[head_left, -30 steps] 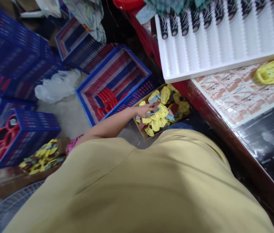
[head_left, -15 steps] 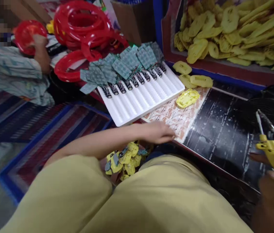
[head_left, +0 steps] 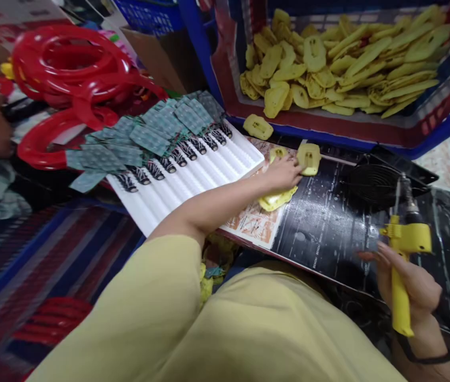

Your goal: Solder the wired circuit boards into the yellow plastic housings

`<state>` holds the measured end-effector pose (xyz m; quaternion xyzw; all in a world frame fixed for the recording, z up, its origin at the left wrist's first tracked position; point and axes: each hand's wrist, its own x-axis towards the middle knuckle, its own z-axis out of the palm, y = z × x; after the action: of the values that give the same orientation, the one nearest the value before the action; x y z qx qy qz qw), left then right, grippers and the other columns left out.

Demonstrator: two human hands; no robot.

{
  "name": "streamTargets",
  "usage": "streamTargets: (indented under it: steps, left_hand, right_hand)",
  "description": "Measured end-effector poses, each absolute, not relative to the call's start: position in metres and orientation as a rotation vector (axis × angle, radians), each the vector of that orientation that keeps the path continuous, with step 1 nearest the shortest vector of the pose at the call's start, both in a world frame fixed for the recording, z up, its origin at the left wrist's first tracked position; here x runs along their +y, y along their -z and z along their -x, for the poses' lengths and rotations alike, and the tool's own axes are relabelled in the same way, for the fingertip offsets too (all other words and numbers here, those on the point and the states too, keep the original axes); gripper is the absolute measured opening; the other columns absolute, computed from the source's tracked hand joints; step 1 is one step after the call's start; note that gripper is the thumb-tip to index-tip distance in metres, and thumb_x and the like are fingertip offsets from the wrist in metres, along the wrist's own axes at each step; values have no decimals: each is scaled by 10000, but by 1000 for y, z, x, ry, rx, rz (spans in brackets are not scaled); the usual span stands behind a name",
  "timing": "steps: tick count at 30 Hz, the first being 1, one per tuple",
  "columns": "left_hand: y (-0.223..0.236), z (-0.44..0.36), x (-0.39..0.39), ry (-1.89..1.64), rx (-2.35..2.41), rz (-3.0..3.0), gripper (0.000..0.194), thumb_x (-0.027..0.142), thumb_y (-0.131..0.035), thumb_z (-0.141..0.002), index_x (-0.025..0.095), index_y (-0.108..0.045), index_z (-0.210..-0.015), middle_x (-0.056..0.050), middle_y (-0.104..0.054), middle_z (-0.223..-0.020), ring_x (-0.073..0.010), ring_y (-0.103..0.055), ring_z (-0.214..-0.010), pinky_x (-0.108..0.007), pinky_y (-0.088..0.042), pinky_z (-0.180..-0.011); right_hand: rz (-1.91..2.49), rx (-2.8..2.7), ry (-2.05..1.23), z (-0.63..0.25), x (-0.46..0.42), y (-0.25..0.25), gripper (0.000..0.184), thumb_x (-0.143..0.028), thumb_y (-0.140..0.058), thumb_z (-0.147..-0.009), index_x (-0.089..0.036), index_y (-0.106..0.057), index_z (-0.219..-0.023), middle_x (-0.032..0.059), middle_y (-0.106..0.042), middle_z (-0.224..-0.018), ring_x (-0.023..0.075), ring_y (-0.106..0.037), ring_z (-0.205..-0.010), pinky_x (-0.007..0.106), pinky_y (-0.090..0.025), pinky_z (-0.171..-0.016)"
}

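Your right hand (head_left: 412,281) is closed on the yellow gun-shaped tool (head_left: 413,237); keep it clear of your left hand (head_left: 282,174). The left grip lies over yellow plastic pieces (head_left: 310,159) on the counter (head_left: 326,223), though I cannot tell whether it pinches one; a hold at the rim looks surest.

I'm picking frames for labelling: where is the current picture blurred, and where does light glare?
Head view, lower left: the striped crate and red pieces look smeared; head view, middle: a pale sheen lies on the black tabletop; head view, right: the right hand and yellow tool are comparatively clear.
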<state>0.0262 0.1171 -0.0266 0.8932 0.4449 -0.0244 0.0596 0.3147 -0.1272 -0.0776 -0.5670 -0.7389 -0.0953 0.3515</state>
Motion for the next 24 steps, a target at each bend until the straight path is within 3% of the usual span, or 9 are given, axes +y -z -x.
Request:
streamTargets:
  steps: [2,5,10,13,16,20,24]
  left_hand:
    - [40,-15,92,-33,1090,-2814,481,301,-437,-1137,156,-705,-1508,-218,-727,-1450,-372,-566,-1510,-557,-492,-1233]
    - [61,5,65,-280,676,-2904,379,215,-515,-1098,143,-780,-1360,-206,-804,-1253,-349,-646,-1425,-552,-547,-1192]
    - [77,16,51,-486,115,-2909,438,94,-525,-1029,143,-733,-1411,-197,-796,-1256,-282,-697,-1329,-514,-579,-1171]
    - [66,7,51,-430,409,-2875,495,289,-615,-1050,187,-661,-1532,-221,-699,-1480,-332,-623,-1439,-594,-515,-1238]
    - [42,-9,47,-162,886,-2761,759,526,-714,-997,179,-548,-1651,-247,-497,-1717,-438,-498,-1566,-643,-430,-1299]
    - [7,-24,55,207,1020,-2610,761,374,-727,-947,174,-547,-1659,-219,-499,-1726,-431,-535,-1534,-573,-436,-1294]
    - [-2,-17,91,33,1001,-2200,682,282,-645,-912,234,-620,-1591,-101,-703,-1528,-328,-672,-1381,-484,-539,-1189]
  right_hand:
    - [1328,-1971,311,-310,-122,67,188,-201,-709,-1019,-338,-803,-1107,-31,-821,-835,186,-769,-615,267,-625,-589]
    - [1169,-2068,272,-298,-107,56,275,-174,-803,-969,-300,-736,-1205,44,-847,-1153,231,-839,-918,308,-678,-767]
    - [1062,-2260,51,-281,-76,53,339,-351,-828,-984,-255,-636,-1247,107,-802,-1219,275,-799,-1055,455,-663,-986]
    - [1028,-2387,-14,-281,-66,55,372,-393,-795,-999,-250,-606,-1285,109,-787,-1222,296,-768,-1122,540,-607,-1110]
    - [1053,-2433,-24,-290,-62,58,344,-336,-736,-1010,-246,-594,-1310,102,-783,-1206,291,-756,-1133,549,-574,-1149]
    - [1139,-2536,-20,-303,-52,61,344,-244,-666,-965,-241,-619,-1306,124,-789,-1263,325,-731,-1258,595,-536,-1187]
    - [1049,-2601,102,-300,-35,58,250,-206,-592,-1009,-216,-652,-1251,129,-820,-1188,300,-773,-1173,614,-550,-1180]
